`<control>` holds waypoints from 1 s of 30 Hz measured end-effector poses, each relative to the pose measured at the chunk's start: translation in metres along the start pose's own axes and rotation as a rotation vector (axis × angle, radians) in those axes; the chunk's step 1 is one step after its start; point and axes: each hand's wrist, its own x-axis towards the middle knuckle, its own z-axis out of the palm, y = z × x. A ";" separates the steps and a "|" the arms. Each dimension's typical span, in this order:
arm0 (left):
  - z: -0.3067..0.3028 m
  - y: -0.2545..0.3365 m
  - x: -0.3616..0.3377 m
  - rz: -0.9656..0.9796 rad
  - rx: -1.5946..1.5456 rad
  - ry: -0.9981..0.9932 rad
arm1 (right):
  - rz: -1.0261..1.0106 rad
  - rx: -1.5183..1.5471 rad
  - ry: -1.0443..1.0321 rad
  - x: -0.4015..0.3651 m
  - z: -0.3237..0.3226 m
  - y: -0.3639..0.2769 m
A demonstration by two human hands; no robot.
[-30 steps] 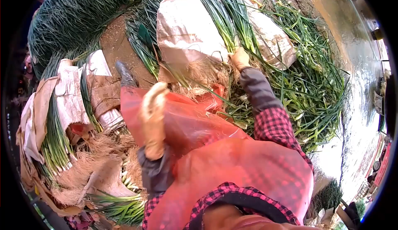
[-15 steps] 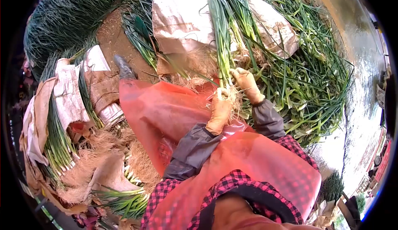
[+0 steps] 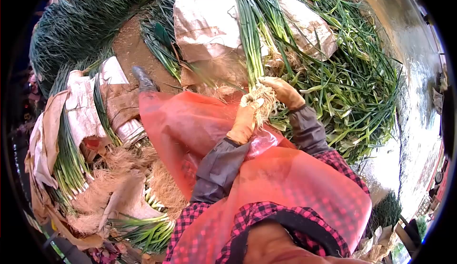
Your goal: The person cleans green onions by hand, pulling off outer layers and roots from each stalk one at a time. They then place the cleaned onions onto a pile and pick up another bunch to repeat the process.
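A bunch of long green onions (image 3: 253,57) lies with its leaves pointing up the view and its pale stems toward me. My left hand (image 3: 244,121), in an orange glove, is closed round the stem ends on their left side. My right hand (image 3: 282,92), gloved alike, has its fingers pressed together on the stems just above the roots, from the right. The stringy tan roots (image 3: 264,103) hang between the two hands. A red translucent apron (image 3: 185,121) covers my lap beneath them.
Pale sacks (image 3: 207,21) lie beyond my hands. Loose leaves (image 3: 352,97) are heaped at right beside wet ground (image 3: 414,116). Wrapped onion bundles (image 3: 71,164) and roots lie at left, a dense green pile (image 3: 81,26) at upper left. A boot (image 3: 143,78) rests on the soil.
Both hands have shifted slightly left with the onions' root end. My right fingers have moved in over the stems, and the roots now show more fully between the hands.
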 end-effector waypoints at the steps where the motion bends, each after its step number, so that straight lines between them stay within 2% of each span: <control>1: 0.007 0.011 -0.011 0.012 0.003 0.000 | 0.583 0.535 -0.055 0.016 0.005 -0.005; 3: 0.018 0.031 -0.036 0.427 0.632 0.358 | 0.766 0.541 0.353 0.031 0.001 -0.030; 4: 0.001 0.025 -0.027 0.842 0.916 0.327 | 0.880 0.117 0.413 0.038 -0.013 -0.055; 5: 0.007 0.024 -0.031 0.836 0.909 0.333 | 0.813 -0.062 0.418 0.040 -0.019 -0.074; 6: 0.020 0.025 -0.038 0.768 0.912 0.177 | 0.828 -0.030 0.314 0.047 -0.023 -0.100; 7: 0.029 0.021 -0.042 0.580 0.627 -0.008 | 0.837 0.004 0.213 0.053 -0.024 -0.117; 8: 0.039 0.016 -0.046 0.369 0.344 -0.120 | 0.770 0.520 0.322 0.024 0.016 -0.072; 9: 0.037 0.015 -0.047 0.284 0.398 -0.014 | 0.983 0.742 0.207 0.050 -0.014 -0.110; 11: 0.031 0.011 -0.050 0.398 0.467 0.012 | 0.856 0.882 0.096 0.050 -0.014 -0.086; 12: 0.024 0.005 -0.048 0.399 0.465 0.018 | 0.897 0.951 0.089 0.051 -0.002 -0.062; 14: 0.008 -0.009 -0.043 0.623 0.836 0.059 | 0.430 0.695 0.236 0.052 0.023 -0.024; 16: 0.003 -0.010 -0.045 0.614 0.788 0.121 | 0.606 0.638 0.175 0.060 0.026 -0.023; 17: 0.000 -0.010 -0.045 0.603 0.741 0.170 | 0.856 0.891 0.219 0.060 0.033 -0.027; 18: 0.003 -0.008 -0.049 0.467 0.483 0.146 | 0.850 0.846 0.242 0.056 0.031 -0.039; 19: 0.003 -0.006 -0.048 0.468 0.480 0.146 | 0.844 0.798 0.262 0.051 0.028 -0.052; 21: 0.002 -0.002 -0.042 0.421 0.244 0.156 | 0.857 0.550 0.143 0.024 0.035 -0.056; 22: 0.003 0.001 -0.039 0.385 0.209 0.167 | 0.736 0.351 0.059 0.004 0.029 -0.063; 23: -0.004 -0.006 -0.028 0.467 0.232 0.212 | 0.613 0.155 -0.023 -0.016 0.023 -0.071; 25: -0.009 -0.003 -0.024 0.534 0.302 0.192 | 0.127 -0.099 0.089 -0.032 -0.002 -0.103; 27: -0.014 0.000 -0.022 0.475 0.271 0.232 | 1.061 0.566 0.196 -0.051 -0.053 -0.126; 28: -0.014 0.001 -0.021 0.421 0.235 0.279 | 1.128 0.500 0.331 -0.075 -0.080 -0.112; 29: -0.003 0.012 -0.028 0.329 0.003 0.224 | 1.194 0.433 0.469 -0.100 -0.104 -0.099; 30: -0.008 0.013 -0.030 0.280 -0.085 0.170 | 1.204 -0.033 0.450 -0.118 -0.110 -0.091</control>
